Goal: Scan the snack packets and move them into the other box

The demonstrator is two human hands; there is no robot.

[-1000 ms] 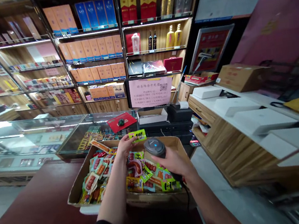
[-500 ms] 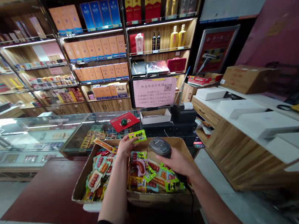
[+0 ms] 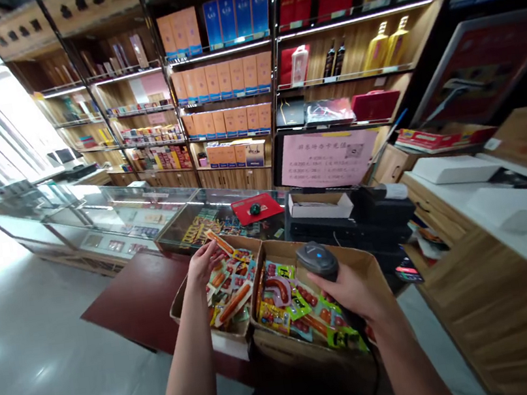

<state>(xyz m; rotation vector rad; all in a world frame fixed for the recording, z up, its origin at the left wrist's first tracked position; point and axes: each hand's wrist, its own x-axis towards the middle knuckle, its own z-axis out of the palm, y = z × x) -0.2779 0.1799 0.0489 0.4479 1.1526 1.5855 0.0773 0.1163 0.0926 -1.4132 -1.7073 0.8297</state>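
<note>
My left hand (image 3: pixel 204 264) is at the far left edge of the left cardboard box (image 3: pixel 249 337), fingertips closed at the side of a long packaged sausage (image 3: pixel 221 244) that slants up there. More wrapped sausages (image 3: pixel 234 303) fill that box. In my right hand (image 3: pixel 351 291) is a dark barcode scanner (image 3: pixel 318 260), with a small blue light on its head and a cable hanging down. It is held over the right cardboard box (image 3: pixel 306 348), which contains green, yellow and clear snack packets (image 3: pixel 299 304). My right palm hides part of this box.
Both boxes stand on a dark red table (image 3: pixel 135 302). Behind are a glass counter (image 3: pixel 185 202), a red sheet (image 3: pixel 265 206) bearing a dark round object, a white tray (image 3: pixel 320 205) and a pink sign (image 3: pixel 327 156). Wooden cabinets (image 3: pixel 504 280) stand at the right.
My left hand has moved left from above the right box to the slanted sausage, and the green packet is gone from it. The view has turned left; the scanner stays in my right hand.
</note>
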